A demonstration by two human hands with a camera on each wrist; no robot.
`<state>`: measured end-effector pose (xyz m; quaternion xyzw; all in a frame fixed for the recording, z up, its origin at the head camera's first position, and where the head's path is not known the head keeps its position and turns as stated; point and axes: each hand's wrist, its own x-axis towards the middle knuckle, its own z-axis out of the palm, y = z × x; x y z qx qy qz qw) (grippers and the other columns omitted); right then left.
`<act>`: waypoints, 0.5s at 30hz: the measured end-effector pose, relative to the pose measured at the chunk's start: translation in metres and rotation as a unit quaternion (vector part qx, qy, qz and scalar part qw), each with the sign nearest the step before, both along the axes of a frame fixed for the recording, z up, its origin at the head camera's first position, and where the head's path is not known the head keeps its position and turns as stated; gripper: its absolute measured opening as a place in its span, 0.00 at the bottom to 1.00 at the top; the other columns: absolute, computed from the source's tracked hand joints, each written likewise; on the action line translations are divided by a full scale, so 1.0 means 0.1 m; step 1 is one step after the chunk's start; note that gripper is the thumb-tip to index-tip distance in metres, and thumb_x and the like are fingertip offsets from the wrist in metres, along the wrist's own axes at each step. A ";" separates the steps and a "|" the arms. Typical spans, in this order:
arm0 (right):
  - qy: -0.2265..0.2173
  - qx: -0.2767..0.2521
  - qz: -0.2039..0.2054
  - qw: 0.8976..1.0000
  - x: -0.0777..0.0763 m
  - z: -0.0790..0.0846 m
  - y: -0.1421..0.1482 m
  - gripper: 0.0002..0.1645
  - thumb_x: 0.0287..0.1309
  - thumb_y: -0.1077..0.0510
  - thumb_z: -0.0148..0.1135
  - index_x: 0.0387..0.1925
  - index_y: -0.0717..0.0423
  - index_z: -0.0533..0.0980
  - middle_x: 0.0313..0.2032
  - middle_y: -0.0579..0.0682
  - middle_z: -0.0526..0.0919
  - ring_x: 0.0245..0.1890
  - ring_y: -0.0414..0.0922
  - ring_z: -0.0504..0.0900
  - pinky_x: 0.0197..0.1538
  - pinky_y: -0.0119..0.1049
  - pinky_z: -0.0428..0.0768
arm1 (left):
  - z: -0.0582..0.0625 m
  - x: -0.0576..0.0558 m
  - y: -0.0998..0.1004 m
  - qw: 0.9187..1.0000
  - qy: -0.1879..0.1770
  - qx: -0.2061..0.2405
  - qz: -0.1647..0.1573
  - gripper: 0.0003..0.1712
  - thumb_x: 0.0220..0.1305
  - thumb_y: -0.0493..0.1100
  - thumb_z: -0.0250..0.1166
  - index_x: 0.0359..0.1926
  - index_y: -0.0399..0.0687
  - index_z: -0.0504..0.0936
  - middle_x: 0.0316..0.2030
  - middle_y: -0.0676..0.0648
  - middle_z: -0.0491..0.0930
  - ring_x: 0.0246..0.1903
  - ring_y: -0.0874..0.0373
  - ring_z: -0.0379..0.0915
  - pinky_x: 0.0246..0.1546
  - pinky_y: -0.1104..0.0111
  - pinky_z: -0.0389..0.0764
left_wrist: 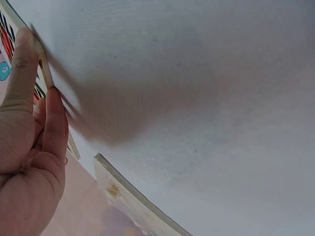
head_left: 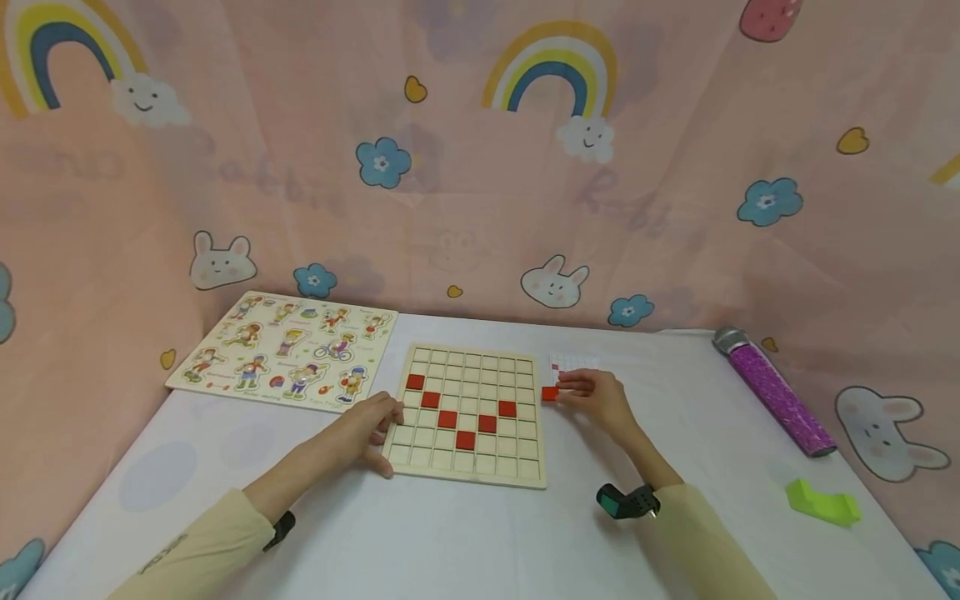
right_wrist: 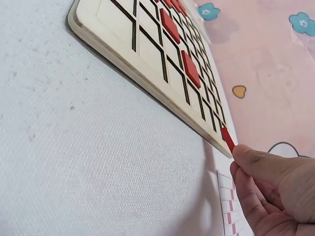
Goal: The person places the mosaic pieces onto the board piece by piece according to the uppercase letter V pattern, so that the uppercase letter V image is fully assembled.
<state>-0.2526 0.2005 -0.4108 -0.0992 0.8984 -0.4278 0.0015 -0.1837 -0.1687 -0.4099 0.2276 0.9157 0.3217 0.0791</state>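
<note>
A wooden grid board (head_left: 431, 462) lies flat on the table, with several red square tiles (head_left: 465, 440) set in its cells in a V-like pattern. My left hand (head_left: 363, 435) holds the board's left edge, its thumb near the front corner and its fingertips farther up; some fingers are hidden. In the right wrist view, another red tile (right_wrist: 228, 139) is pinched between thumb and fingers of my right hand (right_wrist: 270, 189), at the board's right side. A white card (head_left: 573, 362) printed with a grid and red squares lies beyond that hand, partly covered by it.
A picture puzzle board (head_left: 277, 350) with cartoon children lies at the back left. Along the right side are a glittery purple toy microphone (head_left: 780, 396) and a bright green curved block (head_left: 823, 503). A pink patterned cloth (head_left: 465, 225) hangs behind the white table.
</note>
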 end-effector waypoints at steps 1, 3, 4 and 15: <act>0.001 0.001 0.003 1.000 -0.01 0.00 -0.01 0.20 0.54 0.68 0.67 0.49 0.72 0.76 0.45 0.65 0.82 0.42 0.55 0.84 0.49 0.44 0.80 | 0.00 0.00 0.00 1.000 0.001 0.002 -0.003 0.38 0.28 0.41 0.82 0.44 0.40 0.73 0.33 0.50 0.67 0.33 0.59 0.66 0.34 0.74 0.77; 0.006 0.004 0.010 1.000 -0.03 0.00 -0.03 0.19 0.54 0.68 0.67 0.48 0.72 0.77 0.44 0.65 0.82 0.41 0.55 0.84 0.48 0.43 0.81 | 0.00 -0.01 0.00 1.000 0.003 0.003 -0.005 0.38 0.28 0.41 0.82 0.44 0.40 0.73 0.33 0.50 0.67 0.34 0.59 0.67 0.34 0.74 0.77; 0.009 0.006 0.013 1.000 -0.03 -0.01 -0.05 0.19 0.53 0.68 0.67 0.47 0.72 0.77 0.43 0.65 0.83 0.41 0.55 0.84 0.47 0.43 0.81 | 0.01 -0.01 -0.01 1.000 0.004 0.004 -0.006 0.38 0.28 0.40 0.82 0.44 0.39 0.73 0.33 0.50 0.67 0.34 0.59 0.67 0.34 0.74 0.77; 0.046 0.008 0.047 0.998 -0.08 -0.03 -0.19 0.17 0.50 0.72 0.67 0.44 0.74 0.77 0.40 0.66 0.83 0.39 0.57 0.84 0.44 0.45 0.82 | 0.00 -0.04 0.00 1.000 -0.008 -0.009 0.009 0.38 0.27 0.40 0.83 0.43 0.40 0.73 0.33 0.50 0.67 0.33 0.59 0.66 0.34 0.73 0.77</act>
